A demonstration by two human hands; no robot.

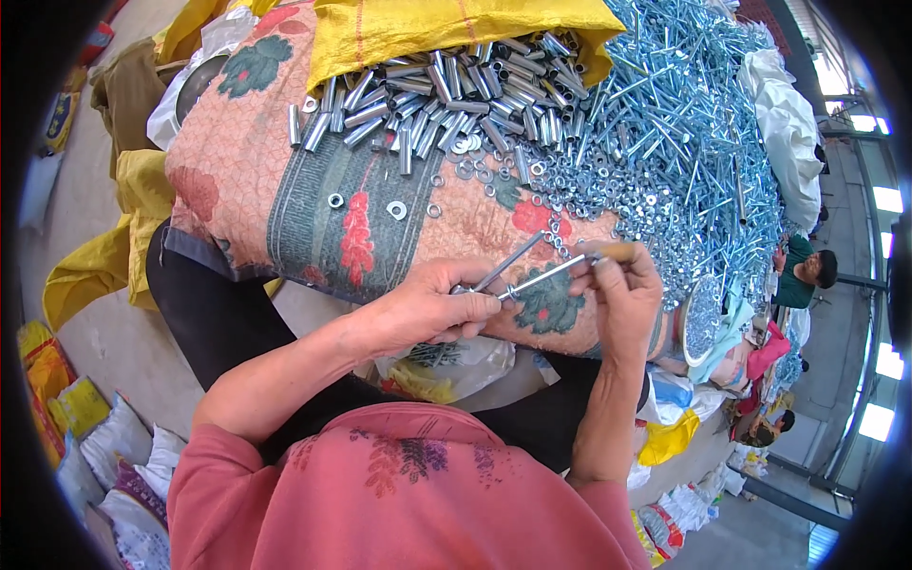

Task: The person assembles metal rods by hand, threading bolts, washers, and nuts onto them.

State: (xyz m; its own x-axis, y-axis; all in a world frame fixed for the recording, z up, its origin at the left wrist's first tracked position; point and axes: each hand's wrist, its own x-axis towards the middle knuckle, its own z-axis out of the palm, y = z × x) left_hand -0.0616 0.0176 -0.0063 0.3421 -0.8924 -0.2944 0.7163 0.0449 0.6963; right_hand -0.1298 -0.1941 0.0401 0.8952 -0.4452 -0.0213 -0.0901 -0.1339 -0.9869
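My left hand (446, 302) is closed round the head ends of two thin metal bolts, which stick out to the upper right. One bolt (513, 260) points up over the patterned cloth. The other bolt (549, 277) reaches across to my right hand (619, 285), whose thumb and fingers pinch at its far tip. A brownish covering shows on a finger there; any small part between the fingertips is hidden. A washer-like ring (508, 292) sits on this bolt close to my left fingers. Both hands are above the near edge of the padded, flower-patterned cloth (237, 142).
Short metal tubes (408, 142) spill from a yellow woven sack (456, 38). Loose washers and nuts (655, 195) lie beside a large heap of long bolts (684, 104). A round container (701, 323) of small parts stands at right. Other people (806, 271) sit farther right.
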